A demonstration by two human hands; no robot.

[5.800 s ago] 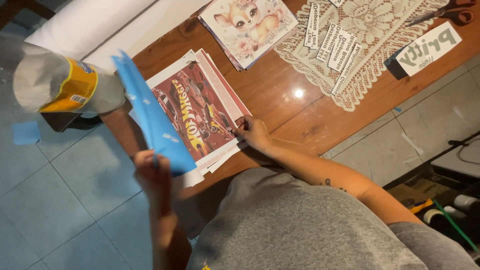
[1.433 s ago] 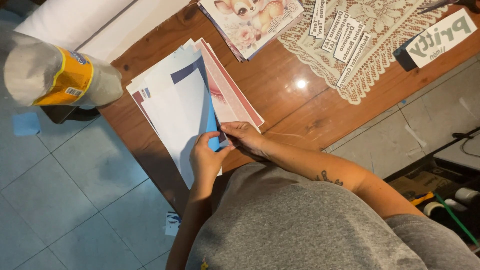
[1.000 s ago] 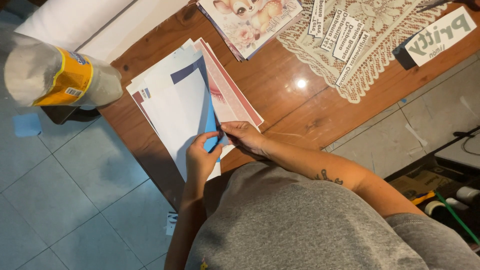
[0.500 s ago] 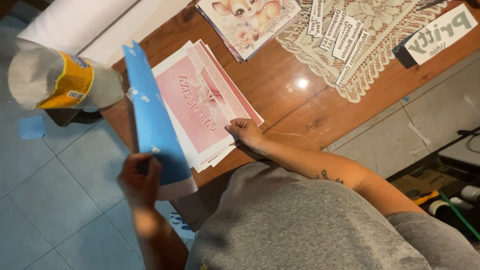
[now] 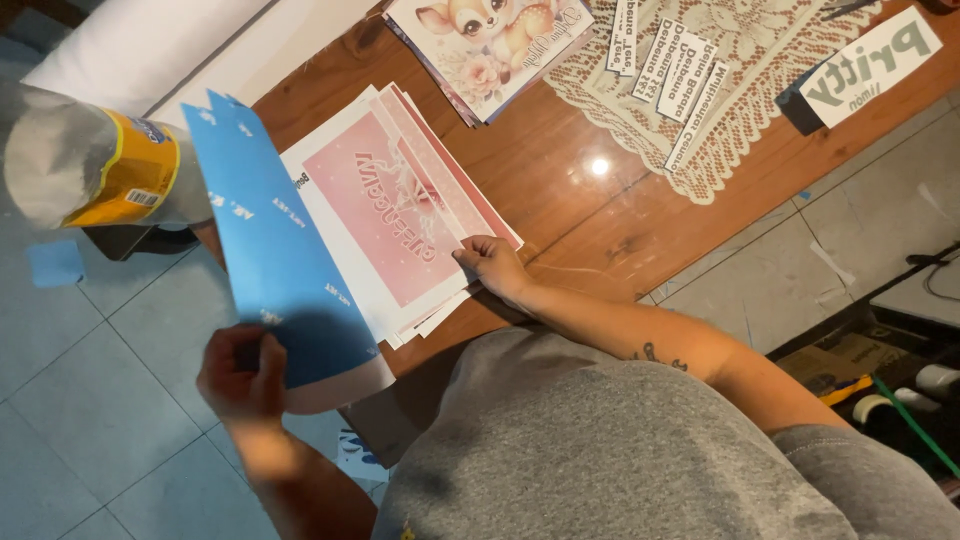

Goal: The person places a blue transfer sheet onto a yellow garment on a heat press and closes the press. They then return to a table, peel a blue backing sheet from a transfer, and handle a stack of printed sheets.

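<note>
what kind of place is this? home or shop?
Probably a home craft or small print-work corner, not a factory. Stacks of printed sheets lie on a wooden table with a lace doily holding cut paper labels; the floor is tiled. The left hand lifts a blue sheet.

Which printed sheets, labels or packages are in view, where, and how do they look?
Blue sheet: held up in the left hand, rectangular.
Pink print: atop the paper stack, under the right hand.
Fawn print: table's far edge, pastel.
White label strips: on the lace doily.
Yellow-banded roll: far left.
</note>
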